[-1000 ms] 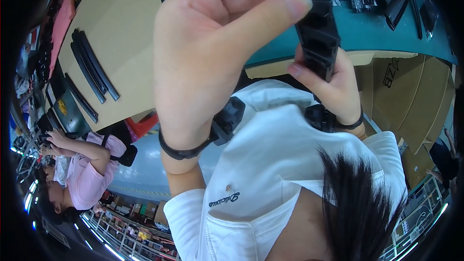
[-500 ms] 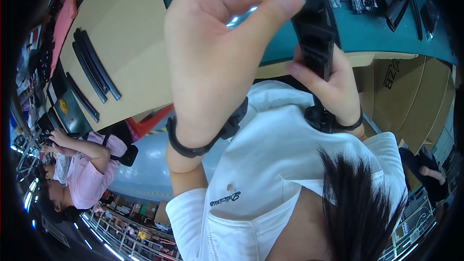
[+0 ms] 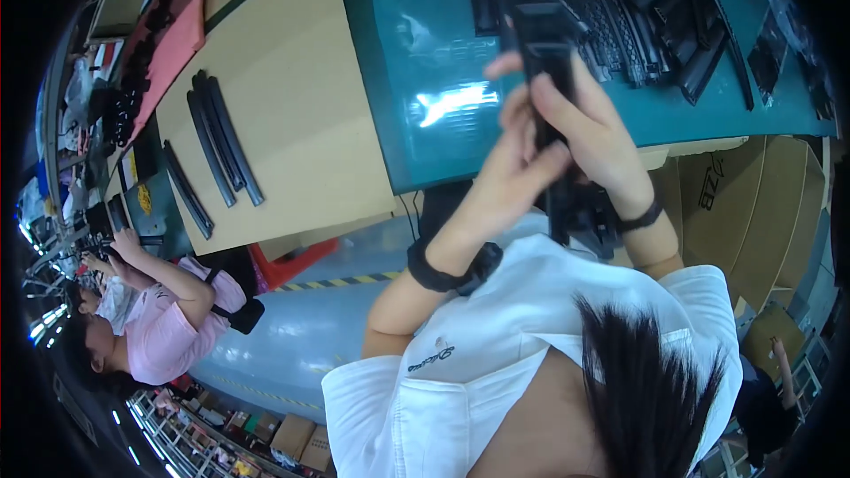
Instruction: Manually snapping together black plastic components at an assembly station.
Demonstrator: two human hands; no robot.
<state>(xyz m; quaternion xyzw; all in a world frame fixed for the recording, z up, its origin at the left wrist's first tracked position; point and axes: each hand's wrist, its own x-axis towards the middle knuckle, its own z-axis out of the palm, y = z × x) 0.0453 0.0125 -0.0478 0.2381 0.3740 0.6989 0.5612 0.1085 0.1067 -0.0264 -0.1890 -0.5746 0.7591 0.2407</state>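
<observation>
- Table surface comes first: a teal, glossy mat fills the upper middle of my view, and a pale tan wooden board lies against it on the left.
- Heaped on the teal mat at the upper right I see a pile of black ribbed plastic strips, overlapping one another.
- On the tan board lie a few long, narrow black plastic bars, side by side and well apart from the pile.
- At the left edge a person in a pink shirt works at another bench.
- Brown cardboard boxes stand below the table on the right.
- My right hand is raised over the teal mat, its grip closed around a long black plastic piece that stands roughly upright.
- My left hand presses against the same piece just below the right; its grip is folded around the lower part.
- Each wrist wears a black band.
</observation>
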